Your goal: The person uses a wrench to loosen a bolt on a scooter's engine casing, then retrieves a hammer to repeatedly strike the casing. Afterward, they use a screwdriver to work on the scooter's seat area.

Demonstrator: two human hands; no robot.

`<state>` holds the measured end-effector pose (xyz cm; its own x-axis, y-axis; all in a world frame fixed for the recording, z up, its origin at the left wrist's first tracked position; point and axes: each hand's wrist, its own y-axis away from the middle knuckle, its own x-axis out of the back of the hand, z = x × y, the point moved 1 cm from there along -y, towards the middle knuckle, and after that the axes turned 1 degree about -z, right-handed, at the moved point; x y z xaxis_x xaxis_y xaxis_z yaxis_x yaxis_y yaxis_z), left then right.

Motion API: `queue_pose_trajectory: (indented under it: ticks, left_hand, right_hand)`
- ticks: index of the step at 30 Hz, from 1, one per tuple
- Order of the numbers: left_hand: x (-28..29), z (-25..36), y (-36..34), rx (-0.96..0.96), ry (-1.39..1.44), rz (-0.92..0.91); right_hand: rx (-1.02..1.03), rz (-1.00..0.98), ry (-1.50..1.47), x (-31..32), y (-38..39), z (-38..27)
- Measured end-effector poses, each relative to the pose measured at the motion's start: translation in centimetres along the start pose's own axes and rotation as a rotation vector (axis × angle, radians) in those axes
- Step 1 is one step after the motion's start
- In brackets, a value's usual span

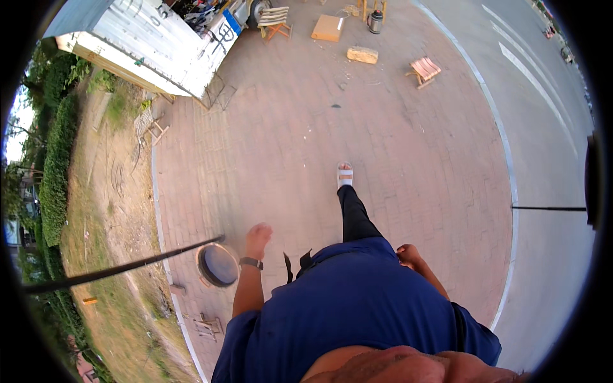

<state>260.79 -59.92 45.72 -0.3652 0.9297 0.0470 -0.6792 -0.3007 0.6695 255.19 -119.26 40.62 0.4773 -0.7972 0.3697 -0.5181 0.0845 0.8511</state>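
Far left of the left hand's (258, 241) fingers, and ahead of them, a folding chair (145, 124) stands near the dry grass (112, 198). Just left of those fingers and a bit behind is a dark round thing (218, 265); I cannot tell if it is a stool or a bowl. It looks near the arm (248, 297), so a big swing might bump it. The left fingers are open and blurry, with nothing I can see in them. Ahead of the fingers, between the two hands, is a white sandal (345, 173). Its toes are bare, so they could get hurt on the tan block (363, 55) far ahead of the fingers, if nobody looks down. The right hand's (408, 254) fingers are bent in; I cannot tell if they hold anything. Far ahead and a little right of them is a pink folding stool (424, 67), and its thin legs might trip a foot
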Motion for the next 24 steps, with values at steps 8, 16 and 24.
queue_pose_trajectory:
  ticks: [8,16,24]
  left_hand:
    - [-2.7,4.1,-13.1,-0.071,-1.637,-0.363]
    - [-9.8,9.8,-24.1,-0.153,-1.111,-0.117]
    - [-15.3,30.2,-50.5,0.123,-0.538,-0.021]
  right_hand:
    - [0.54,0.023,1.055,16.3,-27.8,-29.5]
    - [0.438,0.239,0.141,32.2,-37.4,-65.2]
    - [0.182,0.178,0.43,34.9,-51.7,-78.4]
